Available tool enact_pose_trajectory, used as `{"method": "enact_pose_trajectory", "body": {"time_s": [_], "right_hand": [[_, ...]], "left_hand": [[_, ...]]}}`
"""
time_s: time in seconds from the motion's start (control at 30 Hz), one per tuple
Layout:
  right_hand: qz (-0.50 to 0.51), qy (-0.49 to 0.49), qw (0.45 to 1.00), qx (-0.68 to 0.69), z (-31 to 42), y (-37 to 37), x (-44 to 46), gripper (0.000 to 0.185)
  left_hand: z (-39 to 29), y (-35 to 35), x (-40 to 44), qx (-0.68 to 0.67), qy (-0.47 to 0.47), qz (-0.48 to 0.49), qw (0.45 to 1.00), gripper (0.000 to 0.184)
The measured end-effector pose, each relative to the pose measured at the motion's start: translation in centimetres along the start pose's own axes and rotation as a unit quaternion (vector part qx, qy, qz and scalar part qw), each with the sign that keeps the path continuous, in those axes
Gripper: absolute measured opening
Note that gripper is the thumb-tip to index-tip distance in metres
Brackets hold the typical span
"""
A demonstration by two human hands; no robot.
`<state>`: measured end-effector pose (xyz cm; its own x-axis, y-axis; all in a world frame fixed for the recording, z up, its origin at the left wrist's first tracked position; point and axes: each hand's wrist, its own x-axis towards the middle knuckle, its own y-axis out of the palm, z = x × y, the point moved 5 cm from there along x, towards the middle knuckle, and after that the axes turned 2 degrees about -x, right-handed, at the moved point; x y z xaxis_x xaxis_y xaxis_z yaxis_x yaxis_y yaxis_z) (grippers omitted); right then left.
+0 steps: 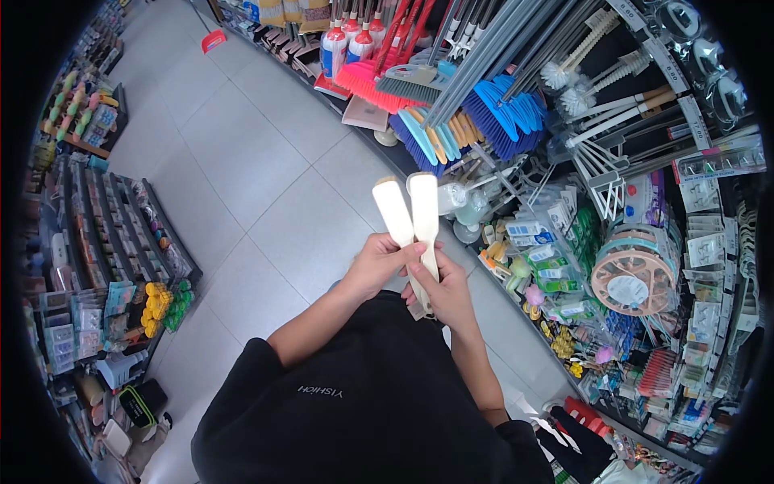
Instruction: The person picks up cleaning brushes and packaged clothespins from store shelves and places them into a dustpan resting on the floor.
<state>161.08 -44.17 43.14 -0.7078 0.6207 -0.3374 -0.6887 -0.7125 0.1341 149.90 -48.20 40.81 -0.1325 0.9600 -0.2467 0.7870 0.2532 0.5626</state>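
Observation:
Two cream-coloured handled brushes are held up in front of my chest, their wide flat heads pointing away from me. My left hand (380,264) is closed round the handle of the left brush (393,211), which leans to the left and shows a tan edge at its tip. The right brush (424,208) stands straighter, and my right hand (445,292) grips its handle lower down. Both thumbs lie on top, and the handles touch or overlap where my hands meet. A small tag (418,309) shows at the lower handle end. My fingers hide parts of both handles.
Blue brooms (504,117), a pink broom (375,87) and grey poles crowd the shelf at right. Below them hang packaged goods and a round pink rack (633,278). A display shelf (121,234) stands at left across the tiled floor (274,185). A red dustpan (213,40) lies farther off.

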Motion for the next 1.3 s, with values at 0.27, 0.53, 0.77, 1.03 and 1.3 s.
{"method": "enact_pose_trajectory", "body": {"time_s": [0.27, 0.53, 0.77, 1.03, 1.3], "right_hand": [[0.06, 0.034, 0.995, 0.07, -0.4, 2.7, 0.2, 0.028], [0.144, 0.087, 0.984, 0.064, -0.4, 6.9, 1.7, 0.029], [0.184, 0.084, 0.979, 0.003, -0.8, 10.2, 3.4, 0.024], [0.256, 0.098, 0.956, -0.101, 0.5, 8.8, 7.0, 0.024], [0.382, 0.13, 0.915, -0.011, 1.6, 12.2, 15.1, 0.034]], "left_hand": [[-1.7, -2.6, -0.5, -0.057, 0.038, -0.052, 0.996, 0.028], [-4.1, -5.6, -2.5, -0.069, 0.054, -0.032, 0.996, 0.035], [-5.8, -8.3, -4.0, -0.086, 0.115, -0.065, 0.988, 0.037], [-6.7, -9.1, -2.5, -0.118, 0.108, -0.022, 0.987, 0.033], [-9.4, -12.7, -0.4, -0.055, 0.115, -0.136, 0.982, 0.032]]}}
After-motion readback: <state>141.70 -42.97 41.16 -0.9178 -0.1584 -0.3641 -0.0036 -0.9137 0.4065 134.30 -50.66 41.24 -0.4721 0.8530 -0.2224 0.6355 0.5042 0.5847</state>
